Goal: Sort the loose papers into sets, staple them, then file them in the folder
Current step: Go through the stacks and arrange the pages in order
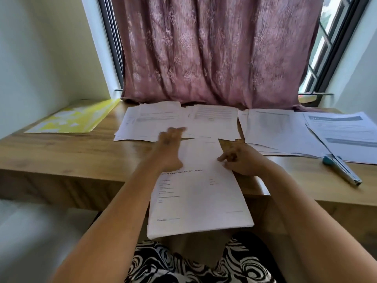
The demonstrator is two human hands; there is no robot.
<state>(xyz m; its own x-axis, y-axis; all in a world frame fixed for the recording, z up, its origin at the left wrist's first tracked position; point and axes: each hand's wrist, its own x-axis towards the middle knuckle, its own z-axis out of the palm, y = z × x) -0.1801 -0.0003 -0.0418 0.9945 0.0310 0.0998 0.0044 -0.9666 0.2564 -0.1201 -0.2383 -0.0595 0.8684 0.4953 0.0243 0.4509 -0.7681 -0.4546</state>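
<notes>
A thin set of printed papers [199, 197] lies in front of me, its near half hanging over the desk's front edge. My left hand [170, 148] rests on its upper left part with fingers stretched forward toward a paper pile [151, 123] behind. My right hand [240, 158] holds the set's right edge, fingers curled on the sheet. Further piles lie at the back centre [216, 121], right [277, 131] and far right [344, 133]. A yellow folder [75, 119] lies at the back left. A teal and silver stapler [342, 170] lies at the right.
The wooden desk [61, 156] runs across the view under a window. A pink curtain [214, 54] hangs down to the desk's back edge, touching the paper piles. Walls close in at left and right. My patterned clothing shows at the bottom.
</notes>
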